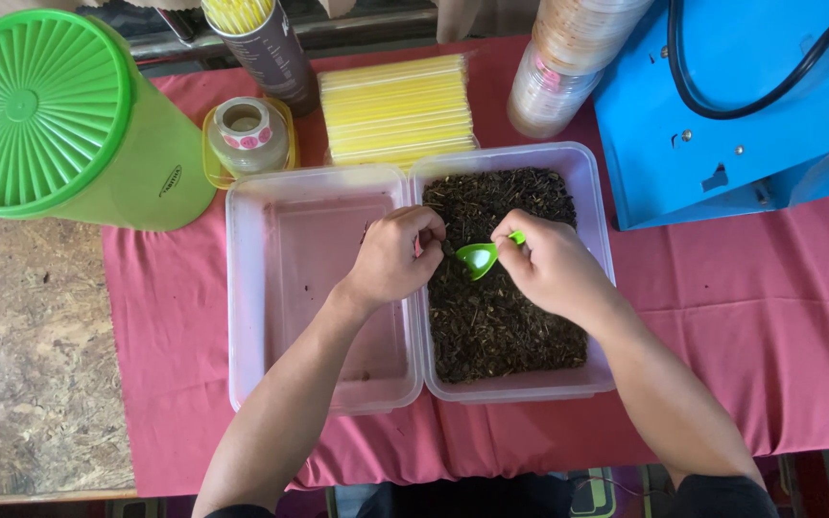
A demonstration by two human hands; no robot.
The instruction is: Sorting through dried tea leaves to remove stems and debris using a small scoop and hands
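Fingers of the right hand are pinching the short handle of a small green scoop, with the scoop bowl pointing toward the left hand. Fingers of the left hand are curling inward into a loose fist just beside the scoop bowl; whether they are gripping anything cannot be told. Both sets of fingers are hovering over the right clear plastic tub, which is holding a layer of dark, crumbly dried material directly beneath them. Just left of the left-hand fingers, the left clear plastic tub is sitting wall to wall with the right one. Beyond the fingers, a pack of yellow straws is lying against the far rims of both tubs. Farther left of it, a small roll of stickers and a large green lidded container are standing. Beyond and right of the right-hand fingers, a blue machine is resting on the red tablecloth.
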